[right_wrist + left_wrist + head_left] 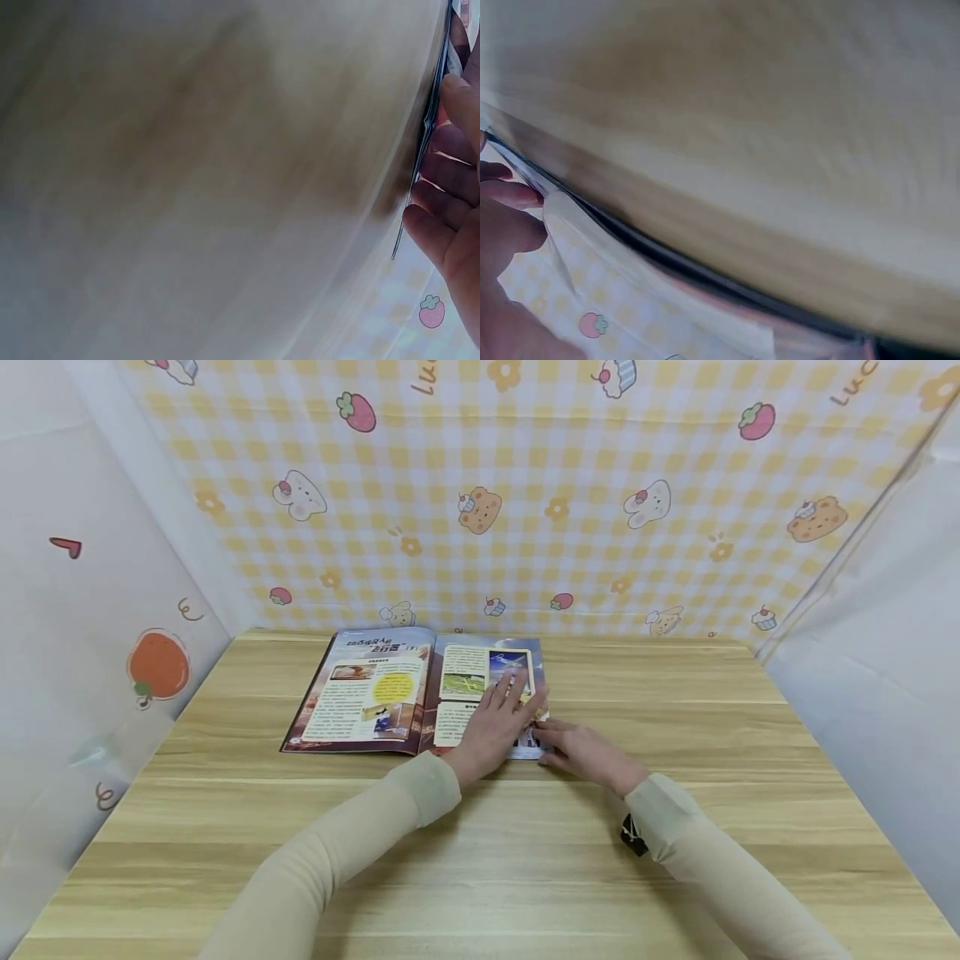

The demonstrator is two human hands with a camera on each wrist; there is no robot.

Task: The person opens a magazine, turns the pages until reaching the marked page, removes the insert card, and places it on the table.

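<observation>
An open magazine lies on the wooden table, with printed text and pictures on both pages. My left hand rests with spread, straight fingers on the right-hand page and covers part of its pictures. At that page's lower right corner is my right hand, its fingers bent at the edge. In the right wrist view, the fingers lie along the magazine's thin dark edge; whether they pinch a page or only touch it is unclear. The left wrist view shows left fingers over the magazine's edge.
The wooden table extends around the magazine. Behind it hangs a yellow checked cloth with cartoon prints, and white sheets stand at both sides. A small black object shows beside the right sleeve cuff.
</observation>
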